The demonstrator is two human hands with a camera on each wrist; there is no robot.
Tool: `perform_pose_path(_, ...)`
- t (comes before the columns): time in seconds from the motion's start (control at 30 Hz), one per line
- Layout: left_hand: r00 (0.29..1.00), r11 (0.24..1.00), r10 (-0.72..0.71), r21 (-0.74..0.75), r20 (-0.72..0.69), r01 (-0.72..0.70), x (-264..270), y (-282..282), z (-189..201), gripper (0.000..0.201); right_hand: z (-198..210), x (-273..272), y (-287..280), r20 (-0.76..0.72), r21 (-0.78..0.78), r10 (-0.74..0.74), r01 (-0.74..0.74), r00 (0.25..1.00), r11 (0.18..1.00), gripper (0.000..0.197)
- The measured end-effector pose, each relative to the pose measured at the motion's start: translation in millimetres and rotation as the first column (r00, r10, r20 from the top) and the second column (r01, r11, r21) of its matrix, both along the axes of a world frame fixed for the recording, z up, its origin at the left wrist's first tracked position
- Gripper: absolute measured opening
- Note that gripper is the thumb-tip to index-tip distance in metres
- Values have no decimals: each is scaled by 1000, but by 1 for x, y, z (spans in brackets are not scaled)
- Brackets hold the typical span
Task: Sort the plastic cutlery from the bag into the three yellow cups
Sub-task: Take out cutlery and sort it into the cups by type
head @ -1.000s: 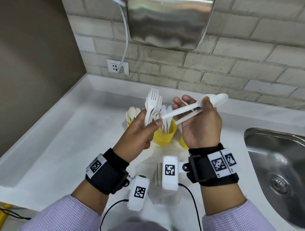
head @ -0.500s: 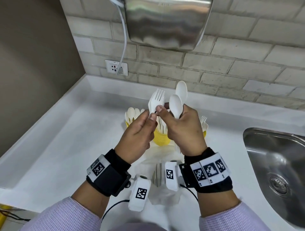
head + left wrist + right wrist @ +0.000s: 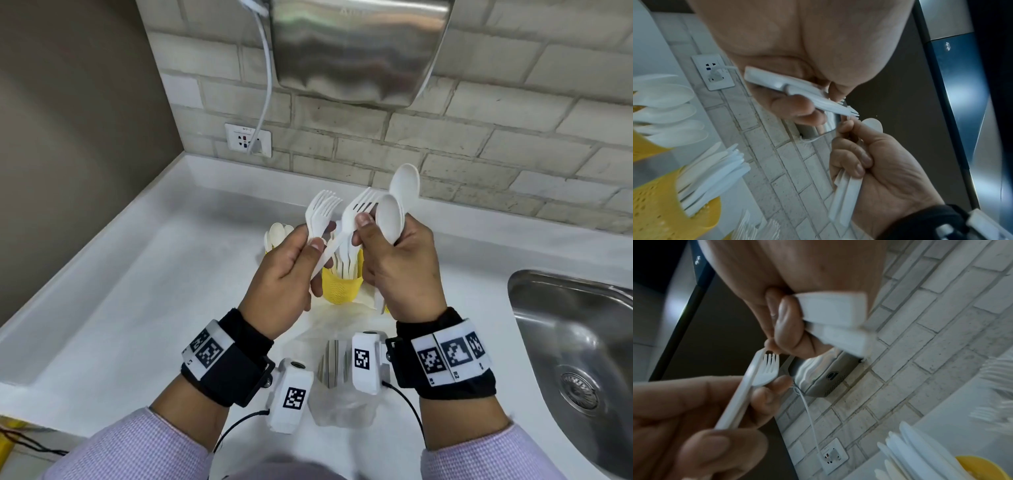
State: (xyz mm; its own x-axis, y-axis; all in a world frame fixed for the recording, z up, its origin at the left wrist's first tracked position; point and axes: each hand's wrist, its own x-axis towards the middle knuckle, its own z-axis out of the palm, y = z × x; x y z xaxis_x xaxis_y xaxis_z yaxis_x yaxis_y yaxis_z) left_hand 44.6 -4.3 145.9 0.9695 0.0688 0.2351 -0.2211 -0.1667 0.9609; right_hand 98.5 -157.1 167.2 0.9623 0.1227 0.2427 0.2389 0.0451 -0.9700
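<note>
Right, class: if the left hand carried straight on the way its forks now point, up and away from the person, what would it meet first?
Probably the brick wall: the left hand aims its forks up past the cups toward it. Depth is unclear, so the dryer above is possible.

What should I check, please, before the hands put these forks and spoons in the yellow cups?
1. Left hand holds only forks: ok.
2. Right hand holds only spoons: not ok, its thumb also pinches a crossing fork.
3. Spoon cup visible and reachable: ok, at the back left.
4. Middle cup holds knives: ok, the left wrist view shows the blades.
5. Fork cup location: cannot tell in the head view, the right hand hides it.
6. Bag emptied: not ok, cutlery is still inside.
</note>
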Motion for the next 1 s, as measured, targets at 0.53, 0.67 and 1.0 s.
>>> perform_pose_path(0.53,987,990,-140,16,-76,142,5,11,-3,14,8,-7,7,44,-182,72,-63,996,981,10)
perform_pose_path(0.67,993,994,-76,-91,-95,67,6,17,-10,18,0,0,13,-57,50,-100,103,993,993,21)
perform_pose_path(1.0,930,753,231,-553,-287,-358,10,50,-17,12,-47,29,49,-352,323,-69,190,934,927,19)
